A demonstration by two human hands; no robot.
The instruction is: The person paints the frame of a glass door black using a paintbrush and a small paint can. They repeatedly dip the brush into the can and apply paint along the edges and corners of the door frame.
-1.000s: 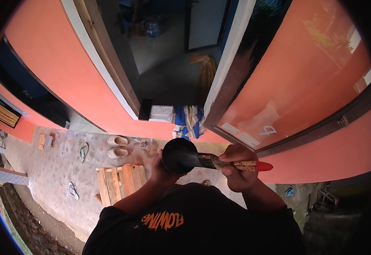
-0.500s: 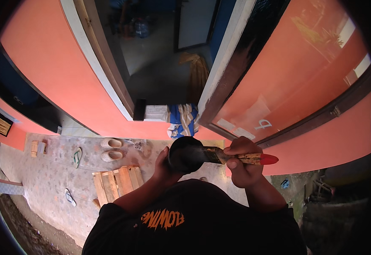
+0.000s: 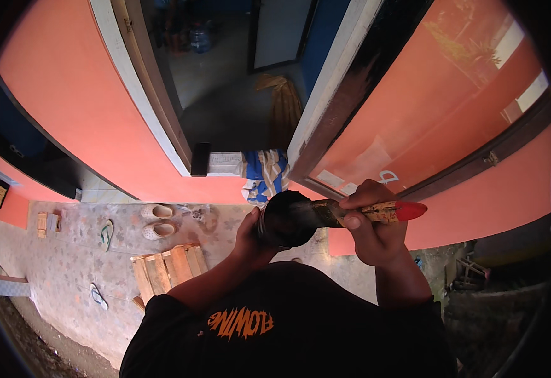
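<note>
Coral wall [image 3: 67, 88] and open window faced; dark room seen through the opening, patterned floor [image 3: 74, 252] spread below and to the left. Paintbrush [image 3: 386, 212] held in the right hand [image 3: 376, 230], its handle pinched between thumb and fingers near the ferrule; red butt pointed right, past the hand, bristle end carried left over the mouth of a round can [image 3: 290, 230]. Can clasped from its left side by the left hand [image 3: 250, 242], fingers wrapped around the wall, mouth turned up in front of the chest. Whether bristles are dipped or merely laid across cannot be told. Edges: striped cloth [image 3: 264, 173] draped over the white sill [image 3: 225, 164] just beyond the can's far rim in view; brown lower rail [image 3: 439, 179] of the window sash passed above the red butt; true gaps not judged. Open room left over the floor to the left, beyond a slatted wooden piece [image 3: 168, 271] near the left forearm. Can interior dark; depth of contents not readable. Black phone [image 3: 200, 159] laid at the sill's left end. Clogs [image 3: 159, 230] paired on the floor.
</note>
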